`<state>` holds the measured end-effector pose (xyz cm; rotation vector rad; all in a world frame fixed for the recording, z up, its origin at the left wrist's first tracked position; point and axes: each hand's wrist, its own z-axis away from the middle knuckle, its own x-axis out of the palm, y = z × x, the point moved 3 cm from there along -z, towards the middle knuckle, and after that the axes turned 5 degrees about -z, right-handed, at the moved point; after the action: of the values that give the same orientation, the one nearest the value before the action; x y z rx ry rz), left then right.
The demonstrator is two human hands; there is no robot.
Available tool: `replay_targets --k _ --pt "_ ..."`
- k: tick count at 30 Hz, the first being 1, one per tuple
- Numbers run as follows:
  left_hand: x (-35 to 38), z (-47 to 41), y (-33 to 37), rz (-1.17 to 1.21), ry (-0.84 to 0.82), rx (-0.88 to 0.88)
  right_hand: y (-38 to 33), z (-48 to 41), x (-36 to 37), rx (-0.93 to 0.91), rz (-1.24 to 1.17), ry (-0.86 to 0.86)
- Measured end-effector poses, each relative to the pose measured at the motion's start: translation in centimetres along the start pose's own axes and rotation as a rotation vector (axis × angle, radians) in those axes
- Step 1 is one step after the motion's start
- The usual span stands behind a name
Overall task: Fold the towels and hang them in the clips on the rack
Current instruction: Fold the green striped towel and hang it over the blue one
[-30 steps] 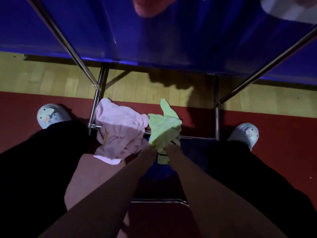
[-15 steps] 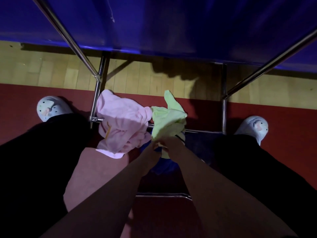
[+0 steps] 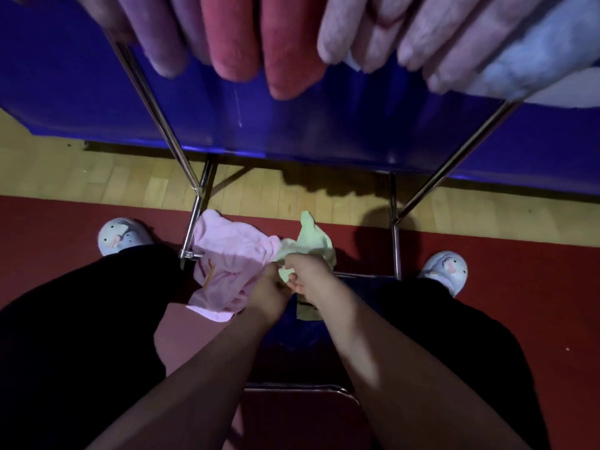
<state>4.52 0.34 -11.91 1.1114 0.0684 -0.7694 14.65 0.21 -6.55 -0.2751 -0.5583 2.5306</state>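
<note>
- Green towel (image 3: 313,241) is being held in a crumpled bunch just beyond the knuckles of both hands, low inside the rack (image 3: 194,219).
- A fold of it is being pinched by the right hand (image 3: 310,279), with the fingers being curled round the cloth.
- The left hand (image 3: 269,292) is being pressed against the right one, and its curled fingers are being closed on the same fold; the exact hold is being hidden by the back of the hand.
- A pink towel (image 3: 230,264) is being left in a loose heap just to the left of the left hand, touching the green towel.
- Two slanted metal poles of the rack are being seen rising outward, one on each side of the hands.
- Folded towels (image 3: 285,43) in mauve, red, pale pink and white are being hung in a row well above the hands.
- A blue panel (image 3: 324,134) is being seen beyond the hands, behind the rack.
- Pale slippers (image 3: 121,235) are being worn on red flooring (image 3: 519,287), one well out to each side of the hands.
</note>
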Motion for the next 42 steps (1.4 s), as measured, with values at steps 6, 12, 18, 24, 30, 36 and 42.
replay_targets --k 6,12,18,24,30,36,42 --pt "-3.4 6.7 7.2 0.182 0.023 0.035 -1.2 9.0 -0.6 -0.041 -0.388 -0.169" --pt "-4.8 11.2 11.4 0.335 0.157 0.144 -3.0 19.1 -1.6 -0.13 -0.682 -0.382" --pt "-8.8 15.0 13.7 0.103 0.336 0.116 -5.9 28.7 -2.5 -0.302 -0.669 -0.549" --pt "-12.7 17.3 12.7 0.126 0.462 0.03 -8.0 35.1 -4.9 -0.494 -0.722 -0.651" --pt "-17.1 21.8 18.6 0.408 0.485 0.174 -7.6 36.9 -6.7 -0.511 -0.792 -0.668" --pt "-20.4 26.9 26.3 0.475 0.483 0.377 -6.7 37.2 -6.6 -0.463 -0.69 -0.585" --pt "-20.4 30.1 30.2 0.448 0.282 0.507 -6.3 38.7 -6.2 -0.473 -0.623 -0.631"
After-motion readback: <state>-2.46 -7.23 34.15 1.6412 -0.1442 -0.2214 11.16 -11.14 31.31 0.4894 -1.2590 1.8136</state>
